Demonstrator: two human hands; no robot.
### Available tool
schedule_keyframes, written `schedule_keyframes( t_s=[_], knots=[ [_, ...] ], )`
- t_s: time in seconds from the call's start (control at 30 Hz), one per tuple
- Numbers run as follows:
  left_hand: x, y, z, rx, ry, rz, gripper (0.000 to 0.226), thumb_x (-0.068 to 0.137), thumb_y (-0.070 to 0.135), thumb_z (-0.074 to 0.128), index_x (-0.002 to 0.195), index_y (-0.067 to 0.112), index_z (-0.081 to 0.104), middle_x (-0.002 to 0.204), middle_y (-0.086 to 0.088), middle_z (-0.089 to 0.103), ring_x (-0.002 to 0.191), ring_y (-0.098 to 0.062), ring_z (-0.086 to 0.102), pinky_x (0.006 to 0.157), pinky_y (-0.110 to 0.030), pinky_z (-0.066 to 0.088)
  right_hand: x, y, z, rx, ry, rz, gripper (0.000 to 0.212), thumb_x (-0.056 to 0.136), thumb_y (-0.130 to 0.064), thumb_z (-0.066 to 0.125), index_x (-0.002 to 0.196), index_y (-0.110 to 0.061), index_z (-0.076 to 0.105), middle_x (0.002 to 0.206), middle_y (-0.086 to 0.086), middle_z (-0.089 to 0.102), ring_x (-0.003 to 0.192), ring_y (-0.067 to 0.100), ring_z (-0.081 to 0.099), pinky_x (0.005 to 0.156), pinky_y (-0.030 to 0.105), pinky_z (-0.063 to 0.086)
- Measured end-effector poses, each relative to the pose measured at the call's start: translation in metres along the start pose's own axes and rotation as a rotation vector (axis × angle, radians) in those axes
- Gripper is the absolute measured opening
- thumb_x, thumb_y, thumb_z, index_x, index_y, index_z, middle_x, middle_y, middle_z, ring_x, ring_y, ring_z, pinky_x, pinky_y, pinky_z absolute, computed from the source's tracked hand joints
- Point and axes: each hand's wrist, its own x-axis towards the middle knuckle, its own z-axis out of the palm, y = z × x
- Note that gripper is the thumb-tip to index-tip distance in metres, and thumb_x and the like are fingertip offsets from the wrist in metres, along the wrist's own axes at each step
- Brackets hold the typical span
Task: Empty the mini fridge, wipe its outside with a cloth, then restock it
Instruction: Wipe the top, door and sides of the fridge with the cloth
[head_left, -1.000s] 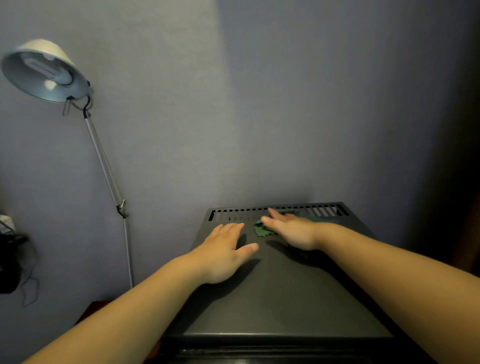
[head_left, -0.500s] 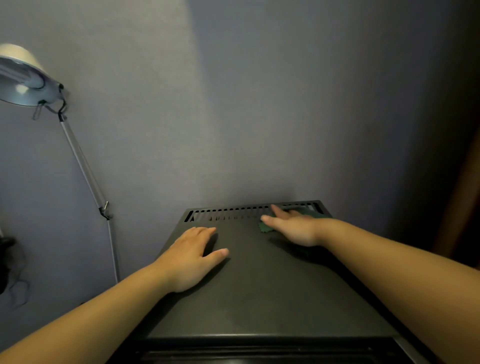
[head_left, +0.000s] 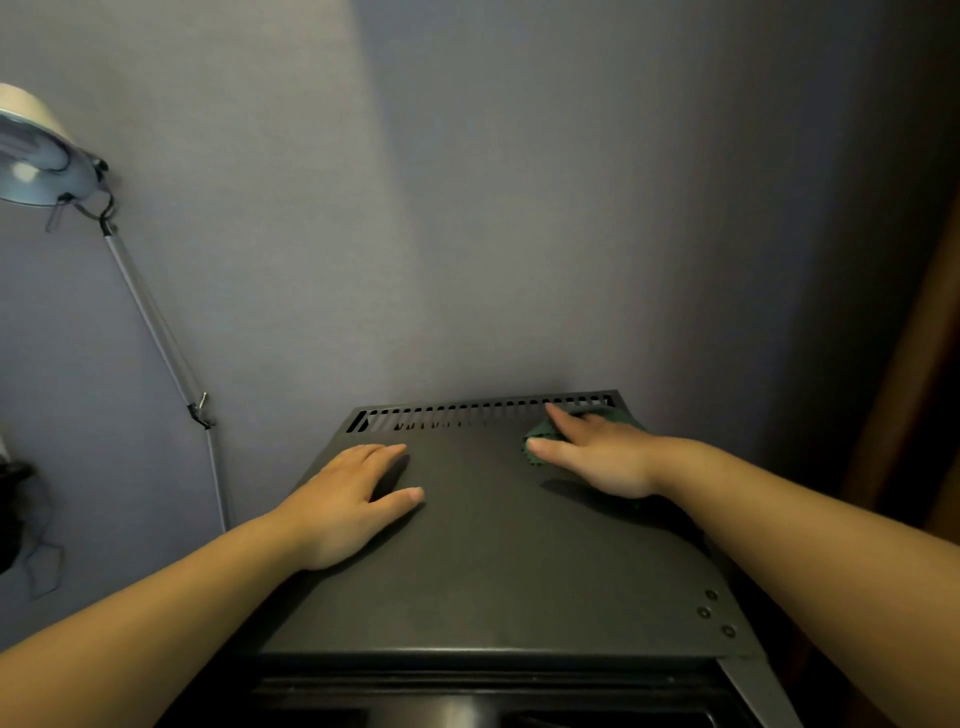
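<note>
The black mini fridge fills the lower middle, seen from above; its flat top has a row of vent slots along the back edge. My left hand lies flat on the left part of the top, fingers apart, holding nothing. My right hand presses a dark green cloth onto the top at the back right corner, by the vents. Most of the cloth is hidden under the palm. The fridge's front and inside are out of view.
A grey wall stands directly behind the fridge. A silver arm lamp with its pole rises at the left. Dark gear with cables sits at the far left edge. A brown wooden panel borders the right side.
My right hand has slid the cloth to the right along the vent slots toward the back right corner. My left hand stays flat on the fridge top. The view shifted slightly.
</note>
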Motion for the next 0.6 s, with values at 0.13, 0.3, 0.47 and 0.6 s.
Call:
schedule_keyframes(
  t_s=[0.13,0.3,0.47,0.6],
  knots=[
    [-0.001,0.002,0.0,-0.002,-0.003,-0.005,0.08,0.091,0.075,0.037,0.159,0.034,0.019,0.164,0.012,0.023,0.148,-0.009,0.023,0.12,-0.035,0.025,-0.012,-0.001,0.004,-0.028,-0.032,-0.042,0.099,0.072,-0.097,0.011,0.155,-0.048,-0.009,0.169,0.001,0.001,0.156,0.022,0.001,0.125,0.046,0.007],
    [-0.001,-0.003,0.0,-0.031,-0.001,-0.011,0.106,0.071,0.097,0.025,0.158,0.037,0.021,0.163,0.013,0.025,0.147,-0.009,0.026,0.119,-0.036,0.027,-0.052,-0.017,0.012,-0.04,-0.086,-0.216,0.082,0.09,-0.081,0.018,0.158,-0.042,-0.006,0.169,-0.002,0.0,0.155,0.018,0.0,0.124,0.034,0.004],
    [0.001,-0.003,0.002,-0.021,0.02,-0.019,0.097,0.078,0.091,0.03,0.157,0.035,0.023,0.162,0.012,0.028,0.145,-0.009,0.028,0.119,-0.037,0.028,-0.074,-0.01,0.021,0.03,-0.2,-0.328,0.077,0.085,-0.086,0.013,0.153,-0.055,-0.006,0.162,-0.026,0.001,0.151,0.0,-0.004,0.121,0.027,0.0],
    [-0.001,-0.002,0.001,-0.019,0.024,-0.031,0.101,0.076,0.094,0.028,0.157,0.034,0.025,0.161,0.011,0.029,0.145,-0.01,0.029,0.119,-0.038,0.028,-0.053,-0.006,0.036,0.36,-0.187,-0.326,0.075,0.084,-0.087,0.035,0.151,-0.052,0.031,0.144,-0.034,0.042,0.138,-0.008,0.038,0.122,0.034,0.019]
  ],
)
